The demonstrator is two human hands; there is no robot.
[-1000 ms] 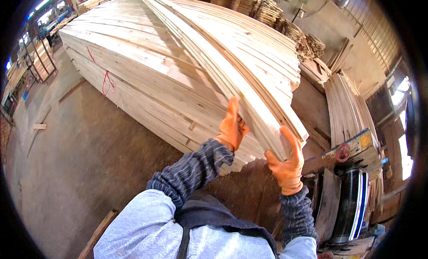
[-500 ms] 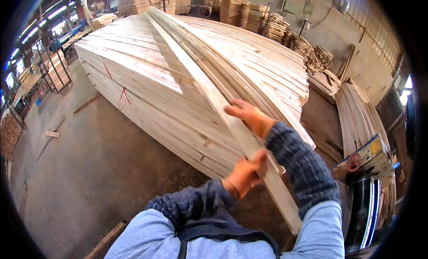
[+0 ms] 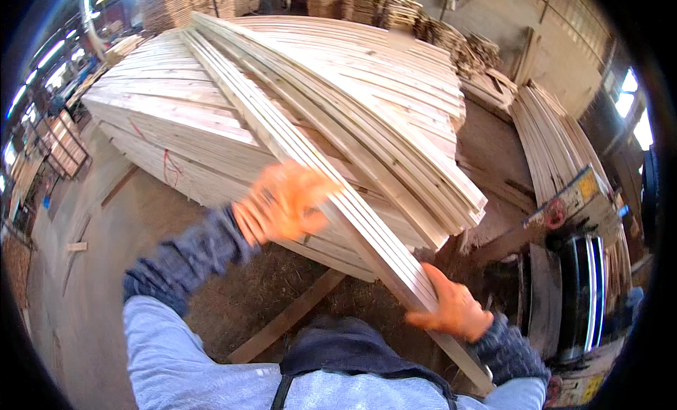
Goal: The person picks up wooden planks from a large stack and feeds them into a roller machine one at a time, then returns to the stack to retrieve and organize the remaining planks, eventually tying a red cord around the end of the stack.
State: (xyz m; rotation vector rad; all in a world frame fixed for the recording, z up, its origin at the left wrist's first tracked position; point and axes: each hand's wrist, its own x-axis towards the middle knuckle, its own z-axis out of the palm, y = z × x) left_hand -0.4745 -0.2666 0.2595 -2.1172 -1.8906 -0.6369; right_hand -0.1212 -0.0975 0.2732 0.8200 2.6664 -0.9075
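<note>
1. Step in hand, by my judgement: handling the loose boards [image 3: 381, 243], which slant across the pile [image 3: 151, 112], near ends jutting toward the person.
2. Right hand [image 3: 453, 305] wraps around the boards toward their near ends.
3. Left hand [image 3: 283, 202] meets them farther up; blurred, so I cannot tell how closed.
4. Next move calls for two firm holds, edges together.
</note>
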